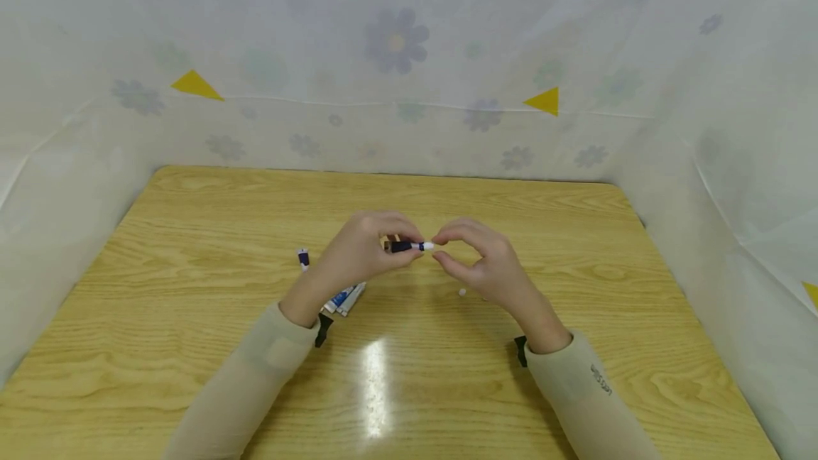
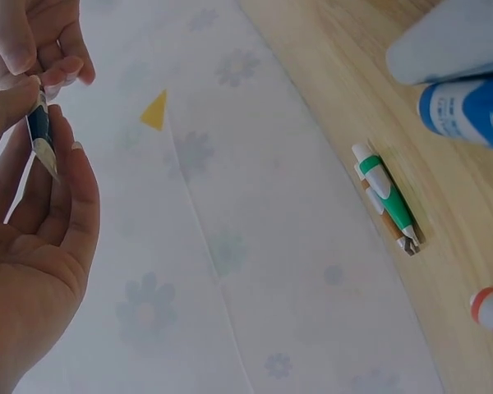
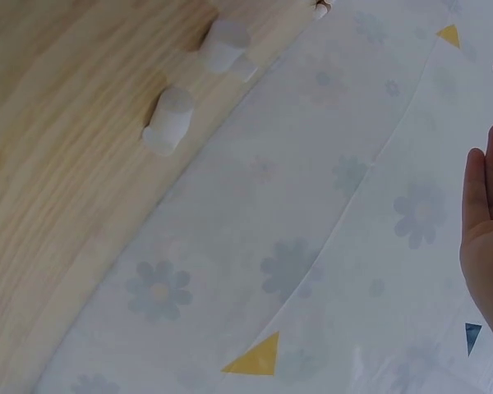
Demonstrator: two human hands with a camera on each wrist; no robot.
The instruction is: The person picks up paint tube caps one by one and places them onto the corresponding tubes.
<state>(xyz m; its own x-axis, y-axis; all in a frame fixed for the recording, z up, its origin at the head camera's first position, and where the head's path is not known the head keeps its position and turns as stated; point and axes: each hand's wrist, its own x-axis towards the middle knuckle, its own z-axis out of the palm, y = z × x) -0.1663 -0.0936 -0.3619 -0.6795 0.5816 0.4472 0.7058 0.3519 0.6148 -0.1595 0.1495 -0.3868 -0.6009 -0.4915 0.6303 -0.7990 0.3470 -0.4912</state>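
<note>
At the centre of the head view, above the wooden table [image 1: 192,233], the left hand [image 1: 358,250] grips a slim dark-blue pen [image 1: 404,246] held level; the right hand [image 1: 479,258] pinches its white tip [image 1: 427,245].

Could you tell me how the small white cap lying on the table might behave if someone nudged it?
The small white cap looks cylindrical and lies on its side, so it would probably roll. It seems tiny and likely light. The wooden table looks glossy, so it may also slide.
</note>
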